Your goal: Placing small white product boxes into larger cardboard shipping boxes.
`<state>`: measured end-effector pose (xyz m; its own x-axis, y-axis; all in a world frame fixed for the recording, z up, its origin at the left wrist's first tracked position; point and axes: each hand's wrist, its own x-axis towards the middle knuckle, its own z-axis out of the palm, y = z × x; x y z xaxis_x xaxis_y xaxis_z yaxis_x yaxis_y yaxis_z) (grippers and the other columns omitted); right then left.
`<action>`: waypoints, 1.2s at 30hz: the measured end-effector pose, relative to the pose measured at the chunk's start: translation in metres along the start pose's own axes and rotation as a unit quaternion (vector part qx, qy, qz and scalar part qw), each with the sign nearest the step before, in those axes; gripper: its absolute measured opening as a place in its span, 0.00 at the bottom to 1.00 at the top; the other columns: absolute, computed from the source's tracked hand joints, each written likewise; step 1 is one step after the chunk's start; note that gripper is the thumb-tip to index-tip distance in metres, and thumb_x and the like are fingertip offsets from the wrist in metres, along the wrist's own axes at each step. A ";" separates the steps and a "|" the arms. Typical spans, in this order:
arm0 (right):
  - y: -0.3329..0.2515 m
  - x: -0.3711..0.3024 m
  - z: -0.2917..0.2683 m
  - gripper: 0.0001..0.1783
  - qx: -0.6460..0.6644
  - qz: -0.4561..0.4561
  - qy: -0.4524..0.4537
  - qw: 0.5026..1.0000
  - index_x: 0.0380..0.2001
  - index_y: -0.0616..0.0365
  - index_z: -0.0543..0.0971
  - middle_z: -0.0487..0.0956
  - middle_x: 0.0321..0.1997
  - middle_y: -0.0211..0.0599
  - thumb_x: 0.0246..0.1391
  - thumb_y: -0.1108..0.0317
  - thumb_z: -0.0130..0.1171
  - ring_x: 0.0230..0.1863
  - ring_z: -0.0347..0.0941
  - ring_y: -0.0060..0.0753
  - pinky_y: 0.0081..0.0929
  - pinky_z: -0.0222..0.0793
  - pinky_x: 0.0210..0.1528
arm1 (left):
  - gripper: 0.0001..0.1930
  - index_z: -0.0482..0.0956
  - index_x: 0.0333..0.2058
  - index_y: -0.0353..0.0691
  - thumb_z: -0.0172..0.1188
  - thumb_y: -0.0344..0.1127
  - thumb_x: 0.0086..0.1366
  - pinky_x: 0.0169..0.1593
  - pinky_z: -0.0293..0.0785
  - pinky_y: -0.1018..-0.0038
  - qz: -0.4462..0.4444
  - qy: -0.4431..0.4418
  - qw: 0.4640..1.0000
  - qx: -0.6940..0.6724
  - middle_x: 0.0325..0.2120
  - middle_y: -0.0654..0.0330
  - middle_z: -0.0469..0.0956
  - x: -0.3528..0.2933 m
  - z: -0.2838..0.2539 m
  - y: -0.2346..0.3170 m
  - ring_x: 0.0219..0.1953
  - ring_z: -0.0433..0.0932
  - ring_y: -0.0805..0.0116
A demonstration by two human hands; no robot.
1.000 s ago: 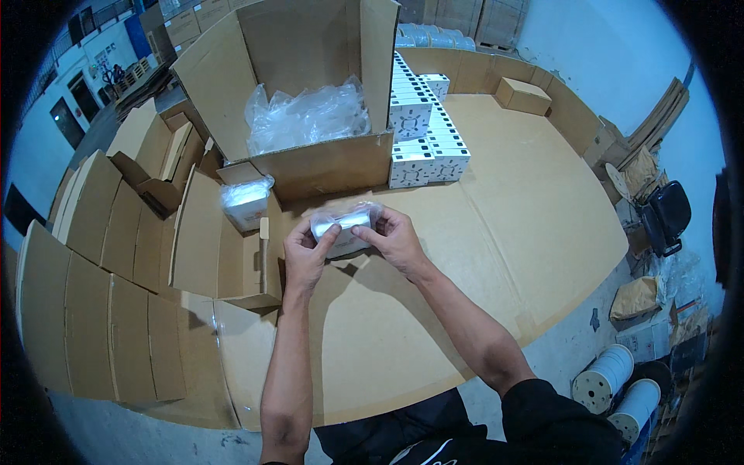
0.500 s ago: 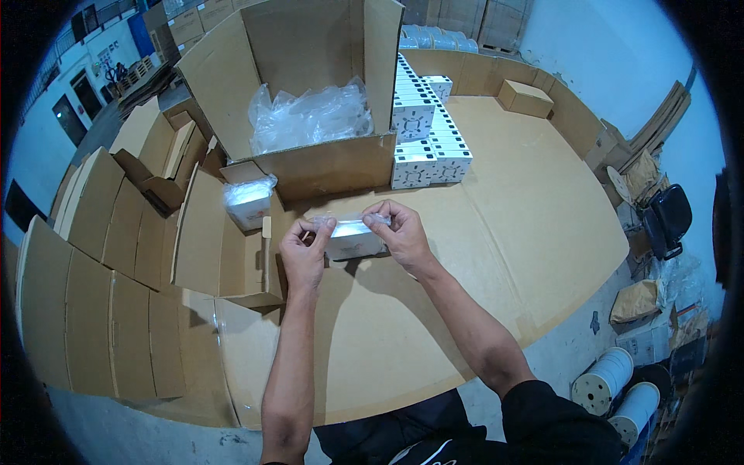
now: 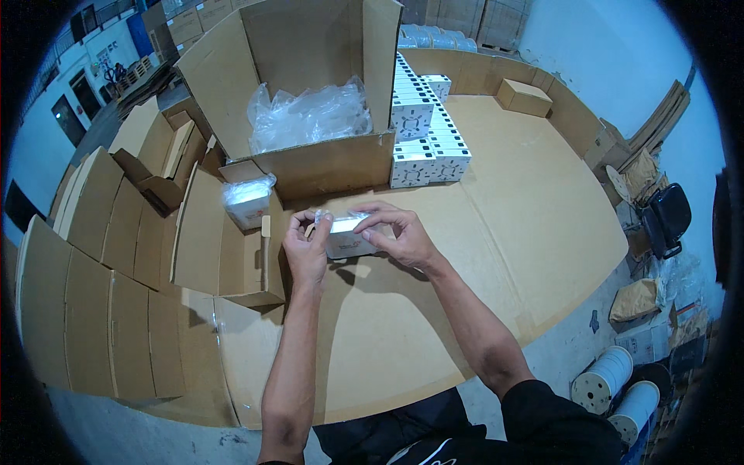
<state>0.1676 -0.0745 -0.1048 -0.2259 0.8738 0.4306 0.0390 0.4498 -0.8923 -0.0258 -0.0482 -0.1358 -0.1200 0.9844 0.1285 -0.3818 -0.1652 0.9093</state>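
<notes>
Just above the cardboard-covered table, a small white box (image 3: 346,243) in clear plastic wrap is between my hands. My left hand (image 3: 307,249) pinches the wrap at the box's left end, thumb on top. My right hand (image 3: 399,235) is closed over the box's right end, with its thumb in front and fingers bent over the top. To the left of my left hand stands an open brown carton (image 3: 203,246). Another white box (image 3: 249,204) in clear plastic wrap sits inside it at the far end.
Behind my hands is a large open carton (image 3: 329,167) filled with clear plastic bags (image 3: 310,116). White boxes with black marks (image 3: 432,159) are stacked beside it. Several brown cartons (image 3: 89,310) line the left side. A small closed carton (image 3: 525,98) lies by the far cardboard rim.
My right hand has shifted its hold: the fingers now reach further over the box's top, where before they pinched the wrap at its right end. The left hand has hardly moved.
</notes>
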 end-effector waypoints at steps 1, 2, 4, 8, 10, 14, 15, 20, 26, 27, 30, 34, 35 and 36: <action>-0.001 -0.001 0.000 0.13 -0.027 0.047 -0.022 0.998 0.44 0.62 0.85 0.80 0.55 0.40 0.54 0.77 0.63 0.57 0.75 0.32 0.33 0.69 0.63 | 0.12 0.75 0.40 0.38 0.69 0.31 0.63 0.48 0.73 0.77 0.000 0.000 1.000 0.000 0.39 0.61 0.76 -0.001 0.001 0.001 0.42 0.75 0.76; -0.005 -0.001 0.002 0.13 -0.027 0.048 -0.023 0.998 0.44 0.62 0.85 0.80 0.55 0.40 0.54 0.77 0.63 0.57 0.75 0.32 0.33 0.69 0.63 | 0.12 0.74 0.41 0.38 0.69 0.29 0.64 0.48 0.72 0.77 0.002 0.005 1.000 0.009 0.40 0.61 0.75 -0.002 0.003 0.005 0.43 0.74 0.76; -0.013 0.000 0.006 0.15 -0.024 0.104 0.001 0.994 0.47 0.62 0.84 0.83 0.51 0.41 0.54 0.76 0.63 0.56 0.75 0.30 0.31 0.69 0.62 | 0.13 0.74 0.43 0.37 0.68 0.28 0.64 0.49 0.71 0.77 0.004 0.011 1.000 0.018 0.41 0.61 0.75 -0.004 0.005 0.010 0.44 0.74 0.75; -0.007 0.000 0.006 0.16 -0.020 0.107 0.021 0.994 0.46 0.61 0.84 0.85 0.48 0.40 0.53 0.74 0.62 0.52 0.79 0.31 0.31 0.71 0.60 | 0.14 0.76 0.44 0.38 0.68 0.26 0.61 0.53 0.71 0.71 0.158 -0.004 0.973 0.171 0.44 0.59 0.77 -0.007 0.010 0.026 0.47 0.76 0.69; -0.006 -0.001 0.004 0.17 -0.036 0.099 0.019 0.994 0.47 0.62 0.84 0.85 0.48 0.40 0.53 0.74 0.62 0.51 0.79 0.31 0.31 0.72 0.58 | 0.13 0.78 0.42 0.39 0.68 0.25 0.60 0.55 0.72 0.67 0.256 -0.005 0.925 0.281 0.44 0.58 0.80 -0.007 0.011 0.035 0.48 0.77 0.65; -0.006 0.001 0.006 0.17 -0.032 0.088 0.021 0.995 0.47 0.61 0.84 0.85 0.48 0.40 0.53 0.73 0.63 0.51 0.79 0.30 0.30 0.72 0.58 | 0.12 0.84 0.41 0.44 0.69 0.27 0.58 0.57 0.71 0.61 0.399 -0.134 0.797 0.432 0.42 0.63 0.84 -0.008 0.002 0.043 0.51 0.76 0.59; -0.006 0.001 0.005 0.17 -0.029 0.089 0.022 0.995 0.47 0.61 0.84 0.85 0.47 0.39 0.53 0.72 0.64 0.51 0.79 0.30 0.30 0.72 0.58 | 0.12 0.85 0.41 0.45 0.70 0.29 0.57 0.56 0.71 0.60 0.395 -0.154 0.788 0.446 0.41 0.64 0.85 -0.009 0.003 0.042 0.51 0.76 0.58; -0.008 0.000 0.004 0.16 -0.053 0.085 0.021 0.995 0.46 0.61 0.84 0.85 0.46 0.38 0.53 0.70 0.66 0.50 0.79 0.30 0.29 0.73 0.55 | 0.16 0.85 0.42 0.44 0.74 0.32 0.54 0.57 0.71 0.59 0.399 -0.166 0.762 0.481 0.42 0.64 0.85 -0.011 -0.001 0.044 0.50 0.77 0.59; -0.006 -0.002 -0.004 0.15 -0.135 0.065 0.010 0.989 0.46 0.60 0.84 0.85 0.44 0.39 0.53 0.70 0.67 0.46 0.80 0.31 0.29 0.74 0.47 | 0.18 0.86 0.43 0.43 0.76 0.31 0.52 0.51 0.76 0.63 0.267 -0.160 0.863 0.398 0.42 0.58 0.85 -0.011 0.003 0.042 0.46 0.79 0.60; -0.006 -0.001 -0.003 0.15 -0.138 0.049 0.013 0.989 0.46 0.59 0.84 0.85 0.44 0.39 0.54 0.70 0.67 0.46 0.80 0.31 0.29 0.74 0.46 | 0.18 0.86 0.43 0.42 0.76 0.31 0.53 0.49 0.77 0.65 0.212 -0.159 0.898 0.350 0.42 0.58 0.85 -0.010 0.002 0.038 0.44 0.80 0.63; -0.011 0.001 0.004 0.15 -0.148 0.035 0.014 0.988 0.46 0.59 0.84 0.85 0.44 0.39 0.55 0.69 0.66 0.46 0.80 0.33 0.31 0.75 0.45 | 0.16 0.85 0.44 0.39 0.75 0.30 0.55 0.46 0.78 0.70 0.118 -0.157 0.948 0.252 0.41 0.58 0.85 -0.005 -0.008 0.022 0.40 0.80 0.70; -0.025 0.004 -0.004 0.15 -0.269 0.010 -0.031 0.963 0.46 0.61 0.83 0.84 0.44 0.45 0.55 0.71 0.65 0.46 0.80 0.43 0.37 0.74 0.51 | 0.15 0.84 0.44 0.36 0.74 0.31 0.59 0.42 0.77 0.75 -0.027 -0.171 0.962 0.210 0.38 0.61 0.84 -0.005 -0.008 0.023 0.39 0.80 0.75; -0.028 0.005 -0.005 0.15 -0.266 0.007 -0.034 0.963 0.46 0.61 0.83 0.84 0.44 0.45 0.55 0.71 0.65 0.46 0.80 0.43 0.37 0.74 0.51 | 0.15 0.84 0.44 0.36 0.74 0.31 0.59 0.42 0.77 0.75 -0.025 -0.166 0.963 0.212 0.38 0.61 0.84 -0.006 -0.007 0.024 0.39 0.80 0.75; -0.031 0.005 -0.007 0.14 -0.306 -0.010 -0.046 0.951 0.45 0.61 0.83 0.83 0.43 0.47 0.55 0.71 0.64 0.45 0.79 0.47 0.40 0.74 0.51 | 0.15 0.84 0.44 0.36 0.74 0.31 0.59 0.41 0.77 0.76 -0.043 -0.171 0.962 0.207 0.37 0.63 0.84 -0.007 -0.006 0.025 0.38 0.80 0.76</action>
<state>0.1718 -0.0822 -0.0743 -0.3153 0.8566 0.4083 0.5871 0.5142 -0.6253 -0.0400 -0.0595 -0.1163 0.2308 0.9674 0.1038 0.0300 -0.1137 0.9931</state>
